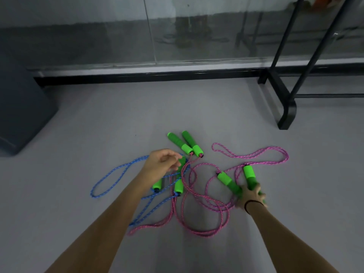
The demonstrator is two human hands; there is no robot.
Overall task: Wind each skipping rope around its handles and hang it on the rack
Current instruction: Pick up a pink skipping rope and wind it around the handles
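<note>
Three skipping ropes with green handles lie tangled on the grey floor. A blue rope loops to the left, and its two handles lie under my left hand, which hovers over them with loosely curled fingers holding nothing. One pink rope trails from a pair of handles lying side by side further away. My right hand grips the two handles of the other pink rope at their near ends.
A black metal rack stands at the right, its foot on the floor. A glass wall with a black base rail runs across the back. A dark grey block sits at the left.
</note>
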